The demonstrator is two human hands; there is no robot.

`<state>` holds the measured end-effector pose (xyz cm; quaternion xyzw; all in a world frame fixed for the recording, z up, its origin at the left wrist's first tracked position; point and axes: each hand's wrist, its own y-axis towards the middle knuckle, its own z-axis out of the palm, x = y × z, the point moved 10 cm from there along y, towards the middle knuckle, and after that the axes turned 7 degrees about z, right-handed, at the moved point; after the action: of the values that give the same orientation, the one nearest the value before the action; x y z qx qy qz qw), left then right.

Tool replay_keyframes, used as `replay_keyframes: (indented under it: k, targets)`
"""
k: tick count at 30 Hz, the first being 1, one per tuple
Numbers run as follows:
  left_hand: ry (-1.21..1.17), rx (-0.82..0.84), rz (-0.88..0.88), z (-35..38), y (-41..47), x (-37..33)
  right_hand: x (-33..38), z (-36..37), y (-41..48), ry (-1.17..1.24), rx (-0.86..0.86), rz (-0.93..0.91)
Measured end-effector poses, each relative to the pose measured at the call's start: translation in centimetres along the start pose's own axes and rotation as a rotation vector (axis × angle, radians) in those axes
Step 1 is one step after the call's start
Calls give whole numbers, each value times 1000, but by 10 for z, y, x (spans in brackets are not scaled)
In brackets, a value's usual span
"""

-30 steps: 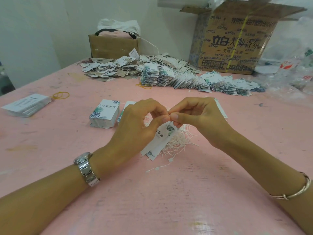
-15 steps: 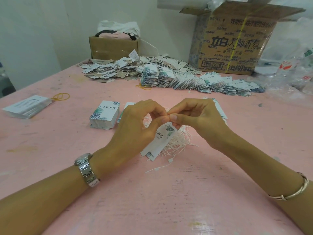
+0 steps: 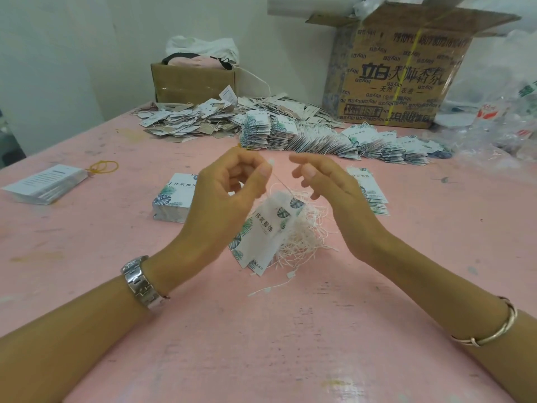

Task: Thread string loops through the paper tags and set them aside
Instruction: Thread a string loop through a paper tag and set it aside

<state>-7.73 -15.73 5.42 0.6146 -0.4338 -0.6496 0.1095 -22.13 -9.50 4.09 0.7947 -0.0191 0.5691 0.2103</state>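
Across the table (image 3: 261,330): tag heap (image 3: 319,138) | carton (image 3: 398,82) behind | string bundle (image 3: 305,231) nearest

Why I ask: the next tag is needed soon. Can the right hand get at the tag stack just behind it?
Probably yes. The right hand holds nothing, fingers relaxed, and the tag stack lies right beside it on the table, nothing between.

Below the fingers (image 3: 263,173) hang smooth white paper tags with green leaf print (image 3: 261,229), beside thin white string (image 3: 308,228), matt. Under them, a matt pink tabletop (image 3: 261,344), scuffed. Behind the fingers, a polished silver metal watch band (image 3: 139,282).
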Motion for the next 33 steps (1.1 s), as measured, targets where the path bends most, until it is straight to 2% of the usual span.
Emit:
replay_keyframes:
  k: [3,7,15,20,25,33]
  targets:
    - [-116,-39,32,-3,3,-6,-12,12,-4,-101,47,74]
    - [-193,-91,55,-6,4,-10,-14,30,-11,-220,124,47]
    - [-228,-201,45,-22,8,-9,-4,25,-10,-57,64,-35]
    - [-305,-296,-35,-31,8,3,-6,27,-9,132,116,-31]
    - [-396,-361,-141,-35,6,17,-4,31,-8,82,131,-38]
    - [-400,-429,-184,-39,3,25,-12,33,-9,135,157,25]
